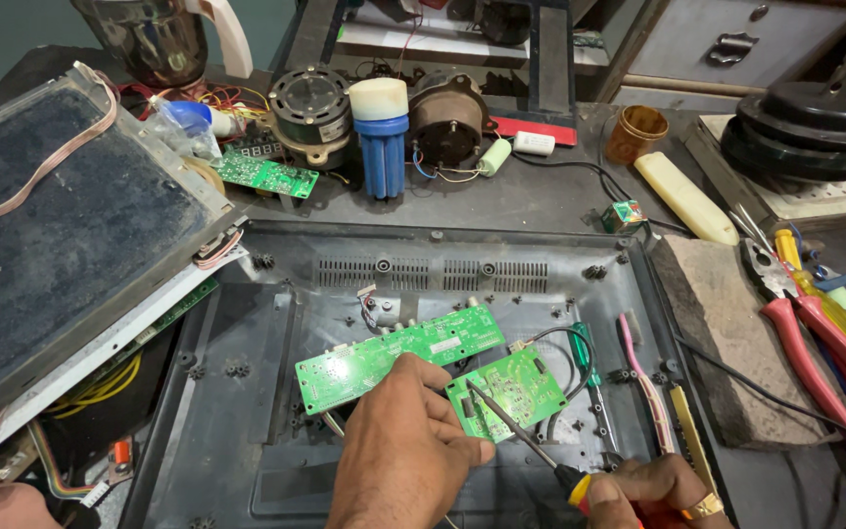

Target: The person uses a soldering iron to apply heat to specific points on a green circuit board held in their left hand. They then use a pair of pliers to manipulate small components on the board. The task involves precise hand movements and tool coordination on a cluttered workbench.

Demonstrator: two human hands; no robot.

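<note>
Now my right hand [653, 490], clamped on the screwdriver [521, 436], angles its tip up-left onto the small green board [513, 387] beside my loosely curled left hand [399, 451].

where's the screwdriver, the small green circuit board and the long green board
screwdriver [516, 431], head view, on the middle of its dark metal shaft
small green circuit board [516, 384], head view, on its bare middle
long green board [384, 360], head view, on its middle
</note>
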